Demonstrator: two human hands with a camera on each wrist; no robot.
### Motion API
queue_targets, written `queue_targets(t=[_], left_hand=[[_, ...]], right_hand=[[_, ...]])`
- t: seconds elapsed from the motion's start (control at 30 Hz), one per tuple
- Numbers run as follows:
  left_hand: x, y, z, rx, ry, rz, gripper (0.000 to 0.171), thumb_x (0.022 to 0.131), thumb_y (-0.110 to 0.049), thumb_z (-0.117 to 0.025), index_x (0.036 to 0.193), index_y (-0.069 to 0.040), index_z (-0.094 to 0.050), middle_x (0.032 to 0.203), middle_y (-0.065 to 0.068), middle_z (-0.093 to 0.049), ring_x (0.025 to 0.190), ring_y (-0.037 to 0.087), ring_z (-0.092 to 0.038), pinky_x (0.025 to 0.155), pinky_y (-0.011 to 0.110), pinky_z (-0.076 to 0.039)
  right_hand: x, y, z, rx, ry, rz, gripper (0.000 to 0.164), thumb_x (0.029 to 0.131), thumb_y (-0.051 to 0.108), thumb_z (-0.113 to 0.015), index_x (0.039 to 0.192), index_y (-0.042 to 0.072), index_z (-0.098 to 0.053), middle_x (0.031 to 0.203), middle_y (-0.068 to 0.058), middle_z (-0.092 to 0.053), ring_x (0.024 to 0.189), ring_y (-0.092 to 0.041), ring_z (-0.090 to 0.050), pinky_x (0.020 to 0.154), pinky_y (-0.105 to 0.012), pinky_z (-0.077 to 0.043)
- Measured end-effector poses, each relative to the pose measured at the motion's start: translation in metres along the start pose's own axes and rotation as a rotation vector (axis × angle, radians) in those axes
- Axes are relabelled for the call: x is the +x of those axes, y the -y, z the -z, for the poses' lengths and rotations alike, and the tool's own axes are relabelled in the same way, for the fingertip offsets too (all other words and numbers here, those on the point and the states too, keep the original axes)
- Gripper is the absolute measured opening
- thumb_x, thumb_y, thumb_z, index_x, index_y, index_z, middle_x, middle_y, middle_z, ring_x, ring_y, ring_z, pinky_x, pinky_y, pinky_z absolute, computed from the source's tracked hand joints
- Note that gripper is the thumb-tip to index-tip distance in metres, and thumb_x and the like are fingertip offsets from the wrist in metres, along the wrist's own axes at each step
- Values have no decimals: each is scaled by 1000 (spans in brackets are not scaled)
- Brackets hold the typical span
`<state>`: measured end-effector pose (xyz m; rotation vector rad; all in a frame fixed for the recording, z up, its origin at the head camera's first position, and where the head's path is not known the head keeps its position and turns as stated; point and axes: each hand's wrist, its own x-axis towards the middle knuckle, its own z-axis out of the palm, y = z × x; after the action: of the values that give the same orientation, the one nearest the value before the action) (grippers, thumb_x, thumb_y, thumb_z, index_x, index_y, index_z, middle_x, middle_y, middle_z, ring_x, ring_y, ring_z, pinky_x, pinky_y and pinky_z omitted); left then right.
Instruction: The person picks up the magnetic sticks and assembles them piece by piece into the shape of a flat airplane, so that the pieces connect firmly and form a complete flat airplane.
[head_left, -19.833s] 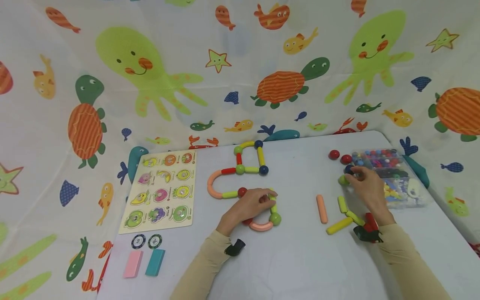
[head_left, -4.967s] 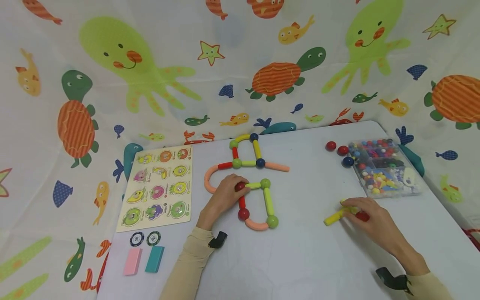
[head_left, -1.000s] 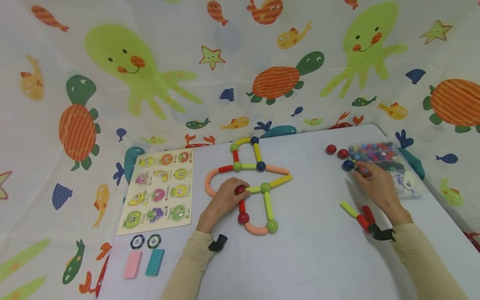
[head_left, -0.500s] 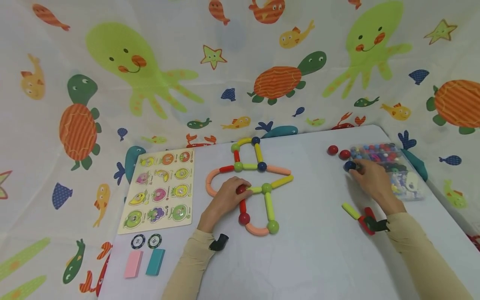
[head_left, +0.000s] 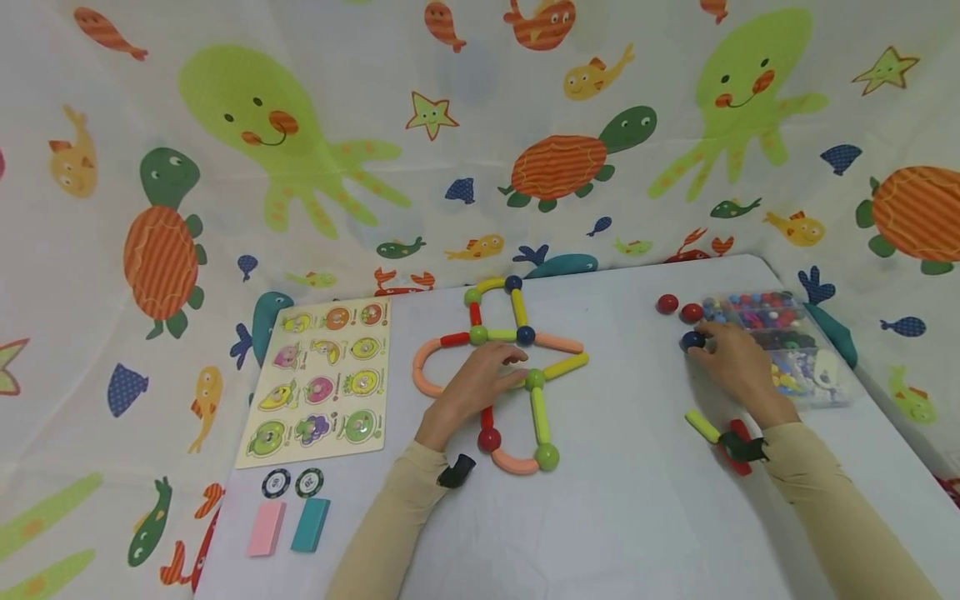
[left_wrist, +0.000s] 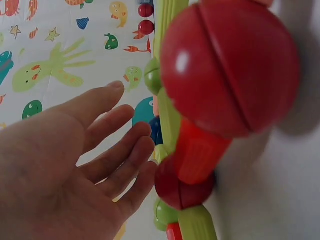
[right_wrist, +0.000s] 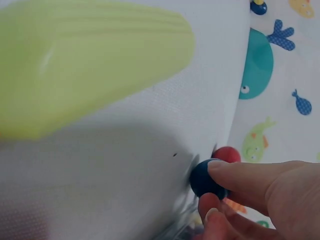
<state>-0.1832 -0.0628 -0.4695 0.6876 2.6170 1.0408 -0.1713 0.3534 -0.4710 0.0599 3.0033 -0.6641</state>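
Note:
My right hand (head_left: 738, 367) pinches a dark blue ball (right_wrist: 204, 179) between thumb and fingers, at the front left corner of the bead box. My left hand (head_left: 480, 379) hovers over the middle of a figure of magnetic sticks and balls, its fingers loosely extended and holding nothing. In the left wrist view a red ball (left_wrist: 185, 185) of the figure lies beside those fingertips. From a green ball (head_left: 535, 379) a yellow stick (head_left: 566, 365) slants out to the right. Its far end lies close to the end of an orange stick (head_left: 558, 342), which runs from another blue ball (head_left: 526, 336).
Two red balls (head_left: 667, 303) lie left of the clear bead box (head_left: 832, 392). Near the right wrist are a light green stick (head_left: 702, 426) and red sticks (head_left: 738, 462). At left are a fruit puzzle board (head_left: 315, 383), two round chips (head_left: 276, 483), a pink block (head_left: 266, 528) and a teal block (head_left: 311, 525).
My left hand has let go of the red ball and shifted up and right. My right hand has closed on the blue ball. Earlier, orange and yellow sticks joined the figure's right side.

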Motion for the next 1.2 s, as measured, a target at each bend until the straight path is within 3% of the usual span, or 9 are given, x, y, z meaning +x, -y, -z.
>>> queue_targets(t=[0.33,0.53,0.73,0.9,1.2], left_hand=[[18,-14,-9,35,58,-5,34,99,-30,-67,128,-11,-67,120,3,-65,112,17,-58,99,33,-51],[25,-18,-17,59,87,4,35,99,-30,-67,128,-9,-67,123,4,-66,110,18,-59,98,32,-51],[31,-18,-23,62,98,20,37,99,-28,-67,129,-7,-67,124,4,-68,106,15,-60,96,29,-52],[33,-18,-27,80,101,65,36,99,-30,-68,128,-9,-68,122,2,-68,102,12,-60,94,28,-52],[36,-24,-33,207,122,82,36,98,-34,-68,125,-10,-69,119,1,-70,101,13,-61,93,28,-52]], right_hand=[[2,5,0,-3,40,-2,51,97,22,-68,136,-6,-53,126,-33,-59,113,-51,-56,91,-69,-46],[4,8,-1,17,97,-1,54,98,29,-68,137,-5,-52,128,-32,-59,113,-48,-57,94,-67,-46],[7,23,-6,47,101,82,50,96,29,-71,131,-3,-58,116,-26,-66,100,-39,-63,79,-51,-55],[13,44,-13,75,76,165,43,93,25,-75,123,-3,-64,105,-21,-70,88,-30,-66,67,-34,-51],[13,69,-31,124,111,229,40,92,21,-76,125,3,-64,107,-15,-70,89,-24,-63,68,-26,-50]])
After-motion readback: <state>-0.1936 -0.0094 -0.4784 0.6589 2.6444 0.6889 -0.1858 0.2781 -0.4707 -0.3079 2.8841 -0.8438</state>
